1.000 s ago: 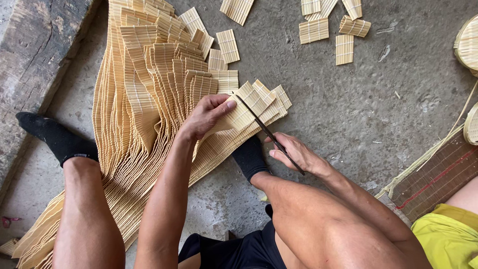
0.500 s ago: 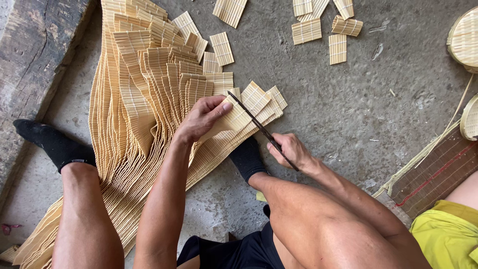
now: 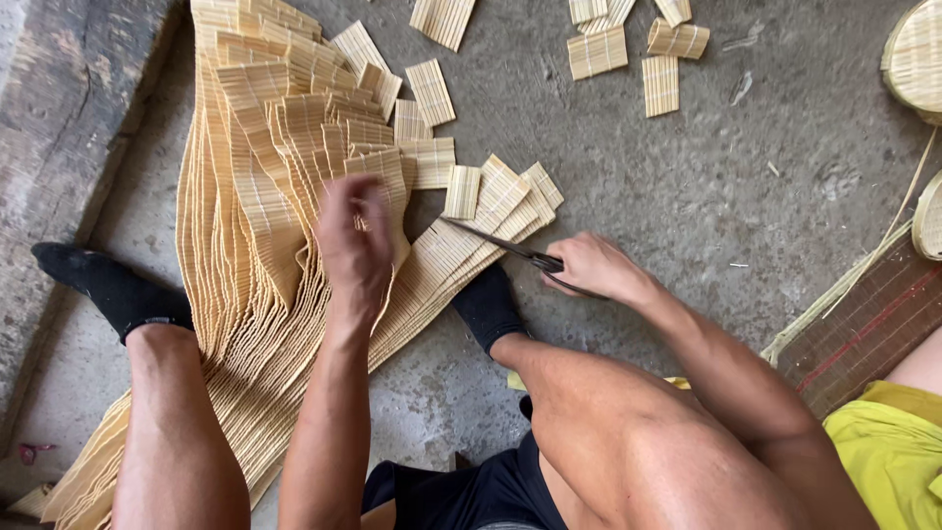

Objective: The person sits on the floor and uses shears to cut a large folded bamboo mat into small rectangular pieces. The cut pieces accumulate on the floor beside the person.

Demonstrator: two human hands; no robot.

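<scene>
I sit on a concrete floor with a thick pile of long woven bamboo strips (image 3: 255, 255) fanned out between my legs. My left hand (image 3: 355, 236) is blurred in motion above the pile's middle, fingers loosely curled; nothing shows clearly in it. My right hand (image 3: 594, 267) grips black scissors (image 3: 505, 245), blades pointing left onto the strip ends. A small cut bamboo piece (image 3: 461, 191) lies loose just above the blades.
Several cut bamboo rectangles (image 3: 597, 51) are scattered at the top of the floor. Round woven baskets (image 3: 915, 59) sit at the right edge. A woven mat (image 3: 863, 324) and yellow cloth (image 3: 883, 442) lie lower right. A wooden beam (image 3: 59, 128) runs along the left.
My left hand lifted off the strip ends and swung left over the pile. A small cut piece now lies loose by the scissors. The right hand lowered the scissors slightly.
</scene>
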